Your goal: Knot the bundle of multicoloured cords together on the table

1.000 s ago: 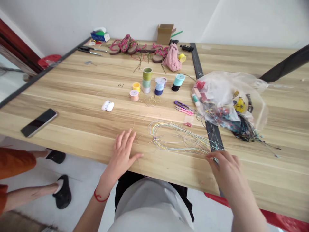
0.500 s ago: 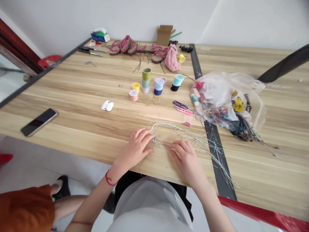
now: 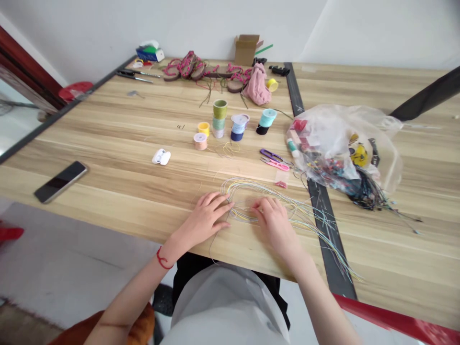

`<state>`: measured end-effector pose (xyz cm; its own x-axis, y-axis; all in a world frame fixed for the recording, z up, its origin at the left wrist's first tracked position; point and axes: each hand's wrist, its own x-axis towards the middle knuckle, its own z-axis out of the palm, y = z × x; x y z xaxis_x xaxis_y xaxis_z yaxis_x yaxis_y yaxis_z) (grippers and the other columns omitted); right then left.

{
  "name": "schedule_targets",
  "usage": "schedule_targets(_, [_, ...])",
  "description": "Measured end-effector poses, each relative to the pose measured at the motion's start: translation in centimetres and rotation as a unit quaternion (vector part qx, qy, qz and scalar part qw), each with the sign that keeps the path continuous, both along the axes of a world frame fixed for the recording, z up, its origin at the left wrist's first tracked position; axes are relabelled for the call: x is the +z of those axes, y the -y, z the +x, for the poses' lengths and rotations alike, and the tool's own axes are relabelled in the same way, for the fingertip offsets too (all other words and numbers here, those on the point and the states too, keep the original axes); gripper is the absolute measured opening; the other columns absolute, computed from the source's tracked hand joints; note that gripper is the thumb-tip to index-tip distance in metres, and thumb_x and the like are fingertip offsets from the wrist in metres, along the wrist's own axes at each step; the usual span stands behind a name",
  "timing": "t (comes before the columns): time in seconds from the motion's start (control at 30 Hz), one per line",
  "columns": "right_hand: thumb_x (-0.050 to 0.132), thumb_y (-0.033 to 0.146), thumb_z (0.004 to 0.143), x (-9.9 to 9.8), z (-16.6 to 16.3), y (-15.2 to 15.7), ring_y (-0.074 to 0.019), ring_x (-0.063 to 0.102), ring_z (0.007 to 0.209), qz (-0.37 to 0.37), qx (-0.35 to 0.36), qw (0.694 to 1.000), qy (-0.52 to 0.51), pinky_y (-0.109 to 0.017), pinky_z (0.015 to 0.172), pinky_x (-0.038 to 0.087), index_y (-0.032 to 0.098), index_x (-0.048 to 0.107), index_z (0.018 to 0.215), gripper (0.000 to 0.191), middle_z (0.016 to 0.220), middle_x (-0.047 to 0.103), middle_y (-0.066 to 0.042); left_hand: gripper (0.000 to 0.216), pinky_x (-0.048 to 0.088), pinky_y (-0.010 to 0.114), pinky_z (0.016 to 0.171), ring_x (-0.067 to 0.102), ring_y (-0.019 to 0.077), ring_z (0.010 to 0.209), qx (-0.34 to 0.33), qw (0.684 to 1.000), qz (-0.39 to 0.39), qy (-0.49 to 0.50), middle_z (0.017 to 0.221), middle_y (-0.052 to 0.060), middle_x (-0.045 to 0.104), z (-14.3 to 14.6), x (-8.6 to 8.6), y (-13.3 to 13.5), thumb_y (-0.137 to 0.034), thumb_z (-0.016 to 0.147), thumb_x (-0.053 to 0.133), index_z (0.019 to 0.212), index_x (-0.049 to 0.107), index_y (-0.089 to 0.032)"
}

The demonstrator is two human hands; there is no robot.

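Note:
A loose bundle of thin coloured threads (image 3: 309,218) lies looped on the wooden table (image 3: 118,143) and trails off toward the near right edge. My left hand (image 3: 206,218) rests on the table with its fingertips pressed on the left end of the loops. My right hand (image 3: 275,223) is just to the right, fingers curled and pinching at the threads near the middle. Both hands touch the bundle, a short gap apart.
Several thread spools (image 3: 233,124) stand mid-table, with small snips (image 3: 273,160) and a clear plastic bag of beads and cords (image 3: 341,148) at right. An earbud case (image 3: 160,156) and a phone (image 3: 60,181) lie left. Braided bands (image 3: 201,72), a pink cloth (image 3: 258,86) and a small box (image 3: 246,48) sit far back.
My right hand came left from the table's near right edge to the middle of the threads. My left hand slid right onto the loops. A person's legs at lower left moved away.

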<state>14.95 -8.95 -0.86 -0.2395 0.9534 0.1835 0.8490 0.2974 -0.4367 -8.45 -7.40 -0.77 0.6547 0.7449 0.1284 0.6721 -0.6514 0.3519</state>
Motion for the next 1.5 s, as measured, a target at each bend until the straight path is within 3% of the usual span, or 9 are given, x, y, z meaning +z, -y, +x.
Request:
schedule_targets(0.13, [0.048,0.027,0.093,0.2,1.5,-0.6,-0.0243,0.058,0.081,-0.041,-0.03,0.992,-0.118,-0.04,0.077,0.045,0.022,0.059,0.087,0.014,0.083,0.066,-0.007,0.053,0.033,0.048,0.115,0.036,0.0266,0.138,-0.01,1.0,-0.005,-0.009,0.153,0.004,0.044,-0.3,-0.1,0.0,-0.041,0.096,0.057,0.146,0.045,-0.027])
schedule_targets(0.23, [0.057,0.031,0.086,0.3,1.9,-1.2,-0.023,0.061,0.084,-0.064,-0.082,0.958,-0.266,-0.041,0.08,0.046,0.023,0.062,0.089,0.011,0.09,0.068,-0.006,0.053,0.033,0.048,0.116,0.036,0.0267,0.138,-0.009,1.0,-0.008,-0.012,0.154,0.004,0.043,-0.3,-0.2,0.1,-0.041,0.096,0.056,0.146,0.045,-0.027])
schedule_targets(0.4, [0.069,0.035,0.074,1.0,0.7,-2.0,-0.0185,0.065,0.077,-0.205,-0.109,0.761,-0.606,-0.037,0.08,0.051,0.025,0.057,0.079,0.017,0.071,0.061,0.002,0.05,0.032,0.048,0.116,0.036,0.0271,0.138,-0.006,1.0,-0.013,-0.02,0.154,0.004,0.042,-0.3,0.0,0.2,-0.042,0.098,0.052,0.146,0.045,-0.026])
schedule_targets(0.47, [0.068,0.035,0.075,1.2,0.1,-2.3,-0.0148,0.06,0.064,-0.25,-0.076,0.736,-0.624,-0.033,0.073,0.051,0.024,0.058,0.08,0.016,0.063,0.054,0.005,0.048,0.032,0.048,0.116,0.036,0.0268,0.137,-0.005,1.0,-0.012,-0.02,0.154,0.004,0.042,-0.3,0.1,0.2,-0.04,0.1,0.05,0.146,0.045,-0.027])
schedule_targets(0.63, [0.055,0.028,0.087,1.6,-0.5,-3.1,-0.0158,0.058,0.069,-0.159,0.06,0.915,-0.366,-0.031,0.067,0.047,0.021,0.065,0.088,0.013,0.077,0.064,-0.002,0.045,0.029,0.049,0.118,0.035,0.025,0.138,-0.018,1.0,-0.006,-0.025,0.155,0.004,0.04,-0.3,-0.1,0.2,-0.029,0.102,0.044,0.147,0.043,-0.026])
schedule_targets(0.73, [0.048,0.02,0.091,1.9,-0.8,-3.2,-0.0182,0.062,0.079,-0.088,0.144,0.968,-0.186,-0.034,0.077,0.048,0.02,0.068,0.092,0.02,0.085,0.069,-0.005,0.045,0.028,0.048,0.118,0.035,0.0251,0.139,-0.019,0.999,-0.001,-0.028,0.156,0.003,0.039,-0.3,-0.2,0.2,-0.028,0.103,0.042,0.148,0.041,-0.026])
schedule_targets(0.93, [0.046,0.018,0.096,1.5,-1.2,-3.1,-0.0208,0.061,0.089,-0.007,0.207,0.977,-0.057,-0.035,0.081,0.049,0.017,0.066,0.095,0.019,0.093,0.064,-0.01,0.053,0.027,0.046,0.118,0.035,0.0245,0.139,0.0,1.0,-0.006,-0.016,0.155,0.004,0.04,-0.2,-0.3,0.4,-0.029,0.102,0.043,0.153,0.03,-0.023])
schedule_targets(1.13, [0.046,0.019,0.098,1.0,-1.0,-3.0,-0.0208,0.058,0.088,0.015,0.195,0.981,-0.011,-0.035,0.08,0.049,0.018,0.064,0.088,0.022,0.094,0.063,-0.01,0.043,0.033,0.045,0.114,0.04,0.0259,0.135,0.014,1.0,0.011,-0.017,0.152,0.005,0.046,0.1,-0.4,0.5,-0.031,0.102,0.047,0.143,0.047,-0.02])
schedule_targets(1.5, [0.048,0.023,0.099,0.3,-0.7,-3.0,-0.023,0.054,0.086,0.054,0.2,0.978,0.016,-0.037,0.08,0.048,0.018,0.068,0.09,0.022,0.088,0.066,-0.01,0.038,0.041,0.043,0.106,0.048,0.0251,0.125,-0.029,0.997,0.043,-0.053,0.143,0.008,0.054,0.1,0.3,-0.3,-0.03,0.101,0.048,0.137,0.054,-0.019])
